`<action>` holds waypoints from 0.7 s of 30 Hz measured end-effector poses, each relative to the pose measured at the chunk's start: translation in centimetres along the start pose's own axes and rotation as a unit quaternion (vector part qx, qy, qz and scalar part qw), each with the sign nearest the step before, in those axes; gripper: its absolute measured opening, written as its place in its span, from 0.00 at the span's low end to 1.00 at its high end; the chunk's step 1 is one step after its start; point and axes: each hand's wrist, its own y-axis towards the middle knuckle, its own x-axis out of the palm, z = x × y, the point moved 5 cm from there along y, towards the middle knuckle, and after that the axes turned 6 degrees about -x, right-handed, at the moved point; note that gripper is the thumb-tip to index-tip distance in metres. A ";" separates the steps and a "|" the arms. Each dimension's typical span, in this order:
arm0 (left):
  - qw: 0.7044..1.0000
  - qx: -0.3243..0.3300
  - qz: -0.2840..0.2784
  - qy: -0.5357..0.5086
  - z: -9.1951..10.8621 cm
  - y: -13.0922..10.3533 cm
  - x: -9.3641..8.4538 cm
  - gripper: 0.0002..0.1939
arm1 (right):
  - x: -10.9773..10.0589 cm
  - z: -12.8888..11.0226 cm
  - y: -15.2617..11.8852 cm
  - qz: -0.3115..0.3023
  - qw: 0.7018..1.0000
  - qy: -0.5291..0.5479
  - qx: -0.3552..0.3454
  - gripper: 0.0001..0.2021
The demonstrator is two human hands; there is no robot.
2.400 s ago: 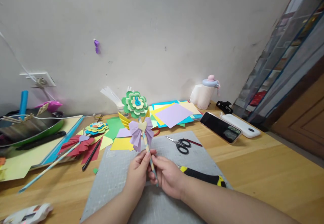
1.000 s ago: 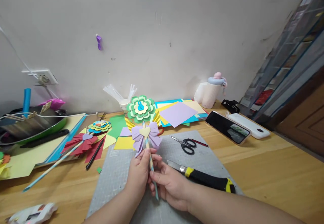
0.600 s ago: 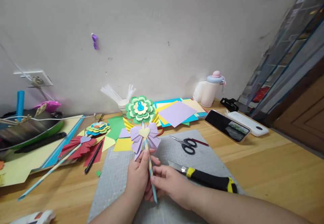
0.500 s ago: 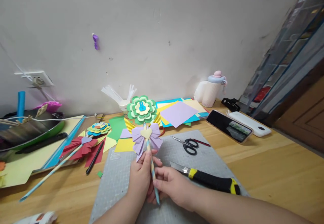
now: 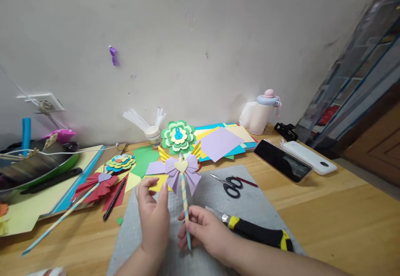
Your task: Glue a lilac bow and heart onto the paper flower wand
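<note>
My right hand (image 5: 208,232) pinches the lower part of a striped yellow-and-blue paper stick (image 5: 184,192). The stick stands nearly upright and carries a green layered paper flower (image 5: 178,136) with a blue rabbit-like shape at its centre. Below the flower are yellow pleated wings (image 5: 194,154) and a purple pleated bow (image 5: 191,173) with a cream heart (image 5: 181,166). My left hand (image 5: 153,213) is off the stick, to its left, with fingers apart and nothing held. Both hands are over a grey cutting mat (image 5: 259,201).
Scissors (image 5: 231,186) and a box cutter (image 5: 259,231) lie on the mat. A second paper flower wand (image 5: 65,213) and black pen (image 5: 115,199) lie left. Behind are paper sheets (image 5: 220,142), a cup (image 5: 153,135), a bottle (image 5: 261,113); a phone (image 5: 283,161) is right.
My left hand has let go of the stick and moved left, its fingers spreading. My right hand keeps its hold low on the stick. The view has shifted slightly.
</note>
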 end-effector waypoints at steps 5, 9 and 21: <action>0.990 0.098 -0.028 0.096 3.8 1.9 2.0 0.10 | -0.3 0.1 0.3 0.020 1.000 0.001 0.004 0.28; 0.979 0.131 -0.018 0.157 3.9 2.1 2.4 0.10 | -0.1 0.1 0.1 0.013 1.000 -0.003 0.008 0.29; 0.973 0.099 -0.075 0.195 3.2 3.2 2.3 0.11 | -0.1 0.3 0.0 0.019 1.000 0.002 0.001 0.28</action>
